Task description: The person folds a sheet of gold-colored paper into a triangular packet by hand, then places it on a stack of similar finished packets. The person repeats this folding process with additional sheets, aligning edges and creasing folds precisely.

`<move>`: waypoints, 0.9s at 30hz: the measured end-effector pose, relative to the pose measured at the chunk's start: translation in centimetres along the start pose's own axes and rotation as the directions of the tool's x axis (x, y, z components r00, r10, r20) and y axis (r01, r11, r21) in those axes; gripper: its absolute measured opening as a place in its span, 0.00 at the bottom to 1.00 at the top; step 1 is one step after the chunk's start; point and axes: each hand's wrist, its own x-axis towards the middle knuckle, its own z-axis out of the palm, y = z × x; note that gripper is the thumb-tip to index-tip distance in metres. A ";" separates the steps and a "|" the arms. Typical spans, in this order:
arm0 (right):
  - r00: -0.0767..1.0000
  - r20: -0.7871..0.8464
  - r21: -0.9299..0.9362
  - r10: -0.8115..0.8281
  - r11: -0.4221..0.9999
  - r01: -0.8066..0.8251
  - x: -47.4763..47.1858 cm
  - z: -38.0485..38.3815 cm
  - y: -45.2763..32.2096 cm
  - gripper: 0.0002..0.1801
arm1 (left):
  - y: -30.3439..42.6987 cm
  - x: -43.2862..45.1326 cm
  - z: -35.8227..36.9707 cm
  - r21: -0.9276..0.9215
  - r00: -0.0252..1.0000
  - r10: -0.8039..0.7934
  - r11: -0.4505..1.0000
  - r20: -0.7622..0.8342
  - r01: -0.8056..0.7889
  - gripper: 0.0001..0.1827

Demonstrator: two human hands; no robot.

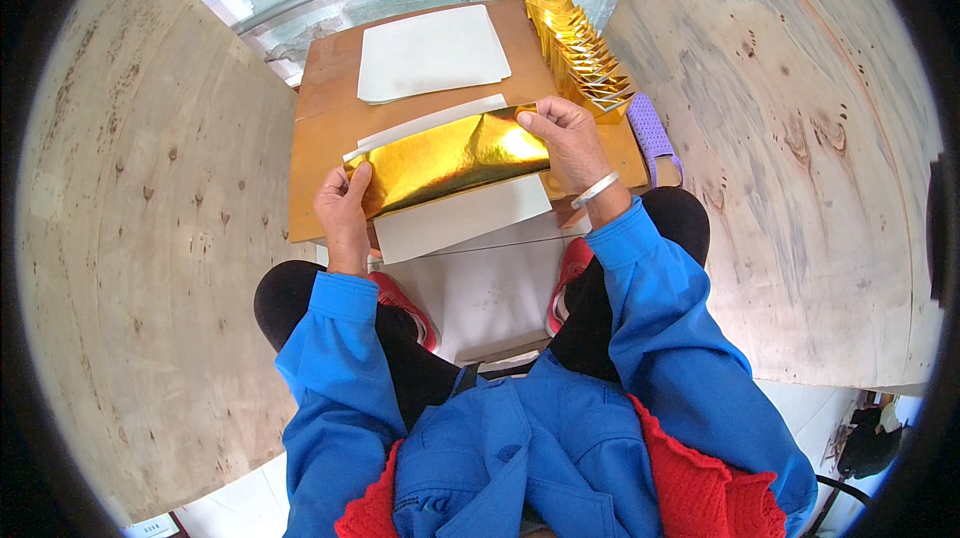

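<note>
A strip of shiny gold foil paper (450,155) is stretched between my two hands, slanting up to the right. My left hand (346,215) pinches its left end, thumb on top. At the upper right corner, my right hand (566,137) grips the other end; a pale bangle (595,190) circles that wrist. Beneath the foil lies a white sheet (469,215), which shows above and below it and overhangs the table's near edge. A crease runs across the foil right of its middle.
On the small brown wooden table (330,110) lies a stack of white paper (433,50). Folded gold foil pieces (581,50) stand in a row along the right side. A purple patterned strap (651,125) hangs by the right edge. Plywood panels (172,223) flank both sides.
</note>
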 end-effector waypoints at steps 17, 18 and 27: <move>0.999 -0.016 -0.001 -0.035 0.999 0.035 0.1 -0.1 0.4 0.09 | 0.2 -0.1 -0.2 -0.053 1.000 -0.004 0.999 0.031 0.006 0.07; 0.999 -0.015 0.015 -0.031 0.999 0.031 0.1 -0.1 0.5 0.09 | 0.2 -0.1 -0.3 -0.066 0.999 -0.006 0.998 0.043 0.009 0.07; 0.998 -0.027 -0.025 -0.048 0.999 0.047 -0.3 -0.6 -0.1 0.07 | 0.3 -0.2 -0.1 -0.248 0.993 0.104 0.965 0.052 -0.088 0.03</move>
